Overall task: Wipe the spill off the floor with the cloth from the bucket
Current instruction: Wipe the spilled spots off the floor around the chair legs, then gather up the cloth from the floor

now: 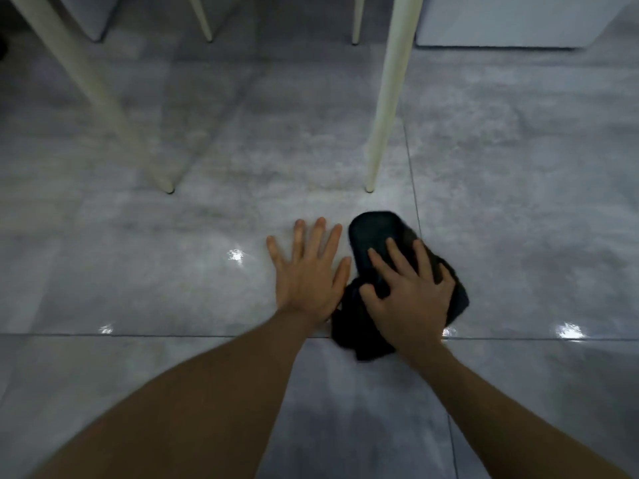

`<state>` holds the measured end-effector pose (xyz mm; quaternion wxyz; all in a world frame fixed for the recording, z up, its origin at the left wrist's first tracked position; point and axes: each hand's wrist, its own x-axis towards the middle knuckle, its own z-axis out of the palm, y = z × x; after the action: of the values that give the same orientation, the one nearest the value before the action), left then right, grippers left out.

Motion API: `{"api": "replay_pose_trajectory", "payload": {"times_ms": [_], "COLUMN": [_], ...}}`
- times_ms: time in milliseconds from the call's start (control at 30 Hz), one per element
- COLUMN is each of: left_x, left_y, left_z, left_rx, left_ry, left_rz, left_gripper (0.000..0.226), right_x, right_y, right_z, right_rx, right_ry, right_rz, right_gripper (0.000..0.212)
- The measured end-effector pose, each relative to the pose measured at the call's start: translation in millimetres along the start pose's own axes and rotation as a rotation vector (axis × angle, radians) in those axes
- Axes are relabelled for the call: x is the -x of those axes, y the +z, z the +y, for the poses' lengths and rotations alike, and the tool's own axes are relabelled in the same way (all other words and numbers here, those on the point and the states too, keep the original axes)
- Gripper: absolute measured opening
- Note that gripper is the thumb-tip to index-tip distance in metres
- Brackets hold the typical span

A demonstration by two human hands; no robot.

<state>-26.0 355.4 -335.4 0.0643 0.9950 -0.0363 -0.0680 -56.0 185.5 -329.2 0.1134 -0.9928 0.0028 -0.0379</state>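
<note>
A dark, bunched cloth (371,236) lies on the glossy grey tiled floor (173,288), just in front of a cream chair leg. My right hand (409,295) presses down on the cloth, fingers spread and curled into the fabric. My left hand (309,274) rests flat on the bare tile right beside the cloth, fingers apart, holding nothing. The tile around the hands shines with bright reflections; I cannot make out a distinct spill. No bucket is in view.
Cream chair legs stand ahead: one at the left (103,108), one at the right (385,108), two thinner ones (204,19) farther back. A white cabinet base (511,25) sits at the top right. Tile joints run under my wrists.
</note>
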Motion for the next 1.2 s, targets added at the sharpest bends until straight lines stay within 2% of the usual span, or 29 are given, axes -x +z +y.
{"api": "replay_pose_trajectory", "payload": {"times_ms": [67, 133, 200, 300, 467, 567, 633, 667, 700, 767, 833, 900, 1000, 1100, 1200], "left_x": [9, 20, 28, 27, 28, 35, 32, 30, 28, 27, 29, 31, 23, 9, -10], "left_y": [-1, -2, -4, -9, -26, -34, -43, -46, -47, -45, -40, -35, -35, -40, -49], "left_z": [-22, -38, -49, -56, -63, -55, -43, -36, -31, -25, -22, -15, 1, 20, 59], "left_rx": [-0.001, 0.013, 0.058, 0.143, 0.329, 0.423, 0.504, 0.507, 0.49, 0.426, 0.318, 0.216, 0.193, 0.224, 0.29], "left_ry": [-0.054, -0.052, -0.031, -0.039, -0.068, -0.096, -0.116, -0.095, -0.07, -0.041, -0.022, -0.012, -0.047, -0.027, 0.057], "left_rz": [-0.004, -0.021, -0.012, 0.041, 0.199, 0.179, 0.138, 0.128, 0.119, 0.094, 0.063, 0.037, -0.015, -0.075, -0.084], "left_gripper": [0.065, 0.067, 0.064, 0.061, 0.067, 0.075, 0.085, 0.087, 0.088, 0.088, 0.086, 0.081, 0.064, 0.044, 0.035], "right_x": [32, 41, 25, -13, -26, -29, -32, -32, -33, -36, -40, -41, -43, -39, -36], "right_y": [0, -2, -1, 9, 19, 4, -8, -10, -11, -10, -4, 1, -2, -13, -36], "right_z": [-4, 3, -4, -48, -89, -84, -78, -73, -67, -58, -52, -49, -46, -34, 0], "right_rx": [-0.007, -0.008, 0.01, -0.007, -0.018, -0.254, -0.494, -0.514, -0.478, -0.357, -0.265, -0.217, -0.263, -0.341, -0.378], "right_ry": [-0.188, -0.274, -0.236, -0.073, -0.181, -0.13, -0.102, -0.104, -0.082, 0.049, 0.143, 0.115, 0.119, 0.185, 0.292], "right_rz": [-0.008, -0.017, -0.015, -0.049, -0.141, -0.174, -0.054, 0.048, 0.118, 0.105, 0.018, -0.023, -0.045, -0.039, 0.067], "right_gripper": [0.057, 0.058, 0.057, 0.057, 0.06, 0.065, 0.061, 0.057, 0.055, 0.058, 0.061, 0.055, 0.046, 0.041, 0.039]}}
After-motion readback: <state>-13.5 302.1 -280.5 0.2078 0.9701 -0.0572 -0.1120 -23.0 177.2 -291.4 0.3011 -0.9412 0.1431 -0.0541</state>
